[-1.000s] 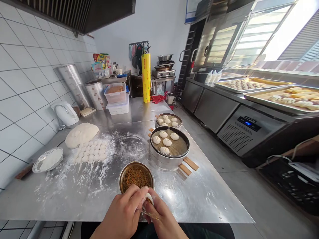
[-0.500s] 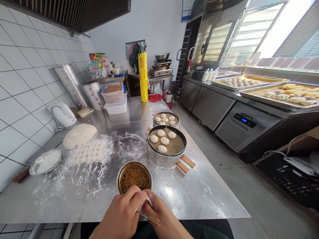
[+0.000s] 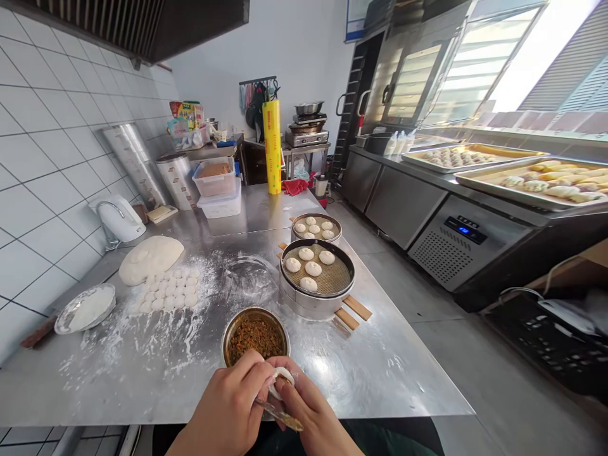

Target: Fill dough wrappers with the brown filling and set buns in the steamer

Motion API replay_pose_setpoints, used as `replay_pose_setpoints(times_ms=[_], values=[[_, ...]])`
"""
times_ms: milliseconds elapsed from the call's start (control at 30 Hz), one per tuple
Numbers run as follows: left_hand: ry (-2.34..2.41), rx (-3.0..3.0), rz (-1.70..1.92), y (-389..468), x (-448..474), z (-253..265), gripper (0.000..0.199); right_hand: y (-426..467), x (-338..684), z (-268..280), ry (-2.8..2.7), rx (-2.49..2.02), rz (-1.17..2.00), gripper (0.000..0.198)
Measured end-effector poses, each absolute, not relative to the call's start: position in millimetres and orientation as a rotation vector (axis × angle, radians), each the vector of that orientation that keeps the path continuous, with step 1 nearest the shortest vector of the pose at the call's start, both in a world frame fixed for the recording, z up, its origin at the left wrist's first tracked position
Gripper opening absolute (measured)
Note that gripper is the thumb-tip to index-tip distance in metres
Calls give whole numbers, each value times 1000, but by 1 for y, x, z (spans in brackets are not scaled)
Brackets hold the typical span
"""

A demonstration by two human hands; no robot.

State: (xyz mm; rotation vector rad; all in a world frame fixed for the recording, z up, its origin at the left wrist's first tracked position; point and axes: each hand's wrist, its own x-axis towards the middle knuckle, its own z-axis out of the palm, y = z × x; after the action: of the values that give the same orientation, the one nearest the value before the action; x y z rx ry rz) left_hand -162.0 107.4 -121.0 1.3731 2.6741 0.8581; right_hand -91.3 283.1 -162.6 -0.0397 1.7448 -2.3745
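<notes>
A small dough wrapper with filling inside, a half-closed bun (image 3: pixel 284 379), sits between my two hands. My right hand (image 3: pixel 311 405) cups the bun, its thumb at the opening. The fingers of my left hand (image 3: pixel 232 400) pinch the dough edge from the other side. A flat filling spatula (image 3: pixel 281 415), smeared brown at its tip, sticks out from my left hand and crosses in front of my right palm; its grip end is hidden. Just beyond my fingers stands a metal bowl (image 3: pixel 224 345) of chopped brown filling (image 3: pixel 256 335).
Ahead to the right, a round steamer (image 3: pixel 308 304) holds several shaped buns, with another steamer (image 3: pixel 338 237) behind. Flour, small dough pieces (image 3: pixel 170 291), a large dough slab (image 3: pixel 152 258) and a flour plate (image 3: pixel 85 308) lie left. A yellow wrap roll (image 3: pixel 272 149) stands farther back.
My hands have turned the bun so its open top with the filling shows more. The spatula has swung slightly with my left hand. The bowl and steamers stay put.
</notes>
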Motion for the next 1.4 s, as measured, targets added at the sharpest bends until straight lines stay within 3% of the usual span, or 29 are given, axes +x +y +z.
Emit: replay_pose_setpoints(times_ms=[100,233,333,500,700,800,933,1067,1267,1400], values=[[2672,1433,817,107,-162,-121,36,284,-90,-165,1846,-95,-2324,36],[2686,1412,714,108,-160,-119,29,283,-91,-162,1827,-75,-2365,37],[2654,1457,746,109,-161,-120,38,283,-92,-160,1763,17,-2393,34],[2695,1363,802,108,-161,-119,25,286,-92,-163,1504,10,-2493,29],[2670,1432,871,110,-158,-117,38,283,-90,-162,1617,10,-2471,37],[2705,1432,804,111,-158,-117,30,283,-90,-160,1689,-1,-2446,37],[2677,1468,823,111,-159,-119,36,285,-88,-160,1677,43,-2455,29],[2721,1368,821,111,-158,-119,25,287,-87,-161,1647,30,-2472,28],[2701,1463,850,113,-157,-117,39,286,-91,-152,1682,-3,-2486,31],[2739,1489,750,113,-157,-120,31,286,-91,-148,1658,23,-2482,31]])
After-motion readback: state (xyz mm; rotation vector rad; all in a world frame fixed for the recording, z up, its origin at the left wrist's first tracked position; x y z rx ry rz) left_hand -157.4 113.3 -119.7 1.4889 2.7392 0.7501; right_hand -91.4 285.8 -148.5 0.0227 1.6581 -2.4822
